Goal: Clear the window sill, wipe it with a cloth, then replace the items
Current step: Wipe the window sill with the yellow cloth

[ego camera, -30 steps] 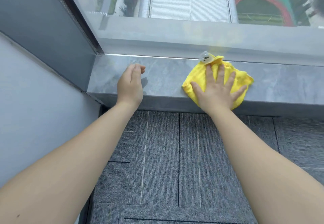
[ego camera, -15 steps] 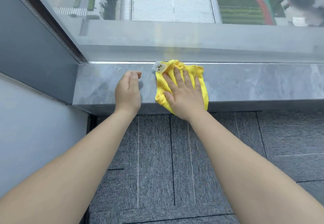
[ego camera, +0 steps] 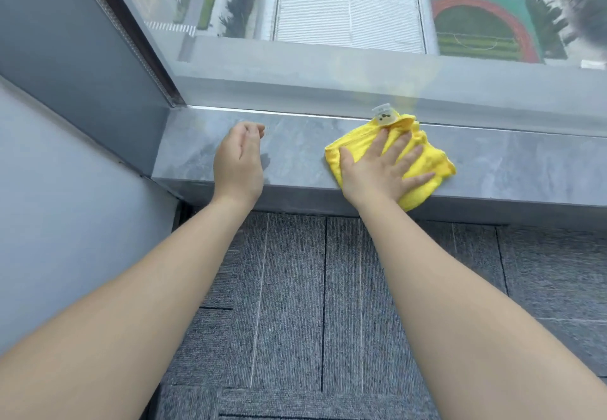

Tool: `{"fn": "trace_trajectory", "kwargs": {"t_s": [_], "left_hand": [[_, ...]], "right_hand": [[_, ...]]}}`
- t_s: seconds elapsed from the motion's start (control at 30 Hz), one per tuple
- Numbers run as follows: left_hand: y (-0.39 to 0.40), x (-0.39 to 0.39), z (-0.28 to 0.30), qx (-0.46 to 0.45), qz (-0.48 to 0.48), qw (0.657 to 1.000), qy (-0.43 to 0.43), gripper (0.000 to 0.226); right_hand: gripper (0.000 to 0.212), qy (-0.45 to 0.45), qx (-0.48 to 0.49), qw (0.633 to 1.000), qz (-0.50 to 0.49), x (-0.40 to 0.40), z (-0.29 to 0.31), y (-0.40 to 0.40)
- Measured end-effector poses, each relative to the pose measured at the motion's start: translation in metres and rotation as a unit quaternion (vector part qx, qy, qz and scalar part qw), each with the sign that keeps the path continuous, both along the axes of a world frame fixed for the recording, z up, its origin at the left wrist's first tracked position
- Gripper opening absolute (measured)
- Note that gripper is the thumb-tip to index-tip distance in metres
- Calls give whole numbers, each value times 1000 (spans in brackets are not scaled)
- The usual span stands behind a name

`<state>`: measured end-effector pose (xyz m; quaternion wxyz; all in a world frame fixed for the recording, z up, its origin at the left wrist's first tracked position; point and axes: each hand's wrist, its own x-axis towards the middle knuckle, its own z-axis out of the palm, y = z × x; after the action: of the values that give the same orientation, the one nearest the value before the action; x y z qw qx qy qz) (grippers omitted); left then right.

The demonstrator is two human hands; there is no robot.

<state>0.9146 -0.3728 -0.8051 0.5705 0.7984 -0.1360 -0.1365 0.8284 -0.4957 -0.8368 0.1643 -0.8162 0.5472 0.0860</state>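
Right grip (ego camera: 382, 170) splayed flat on the yellow cloth (ego camera: 423, 160), left grip (ego camera: 239, 160) loosely curled and holding nothing

Right-hand fingers are spread wide and press the cloth down against the grey window sill (ego camera: 525, 163) rather than closing round it; the cloth lies bunched, its near corner hanging over the sill's front edge, its far side close to the glass. A small clear tag (ego camera: 382, 114) sticks up from the cloth at the pane. With only palm pressure on it, the cloth could likely slide out from under the hand or drop onto the carpet (ego camera: 289, 304) during a stroke toward the edge. That tag may drag on the sill or glass. No items show anywhere in view, so the sill looks cleared and replacing is not yet done; the left corner by the frame could easily get missed
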Motion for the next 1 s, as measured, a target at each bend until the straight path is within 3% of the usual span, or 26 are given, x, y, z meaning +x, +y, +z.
{"fn": "trace_trajectory", "kwargs": {"t_s": [0.1, 0.23, 0.37, 0.47, 0.6, 0.83, 0.93, 1.0], "left_hand": [[7, -3, 2, -5, 12, 1000, -3, 31], [14, -7, -2, 6, 25, 999, -28, 32], [13, -23, -4, 11, 27, 999, -21, 39], [11, -36, -4, 20, 20, 999, -22, 38], [3, -44, -3, 34, 14, 999, -15, 33], [-11, -36, -3, 72, -41, 997, -3, 23], [-10, -34, -4, 93, -47, 995, -9, 22], [-13, -35, -5, 100, -53, 993, -13, 23]], "right_hand": [[65, -2, -33, 987, 157, 3, -2, 16], [53, -15, -57, 929, 366, -18, -1, 14], [51, -29, -36, 890, 453, -50, 2, -1], [53, -8, -41, 908, 416, -75, 1, -14], [60, 37, -43, 956, 288, -88, 1, -26], [68, 6, 16, 996, 84, -38, 2, -28], [69, -5, 0, 997, 83, -22, -1, -28], [63, -12, -27, 986, 165, -26, -2, -29]]}}
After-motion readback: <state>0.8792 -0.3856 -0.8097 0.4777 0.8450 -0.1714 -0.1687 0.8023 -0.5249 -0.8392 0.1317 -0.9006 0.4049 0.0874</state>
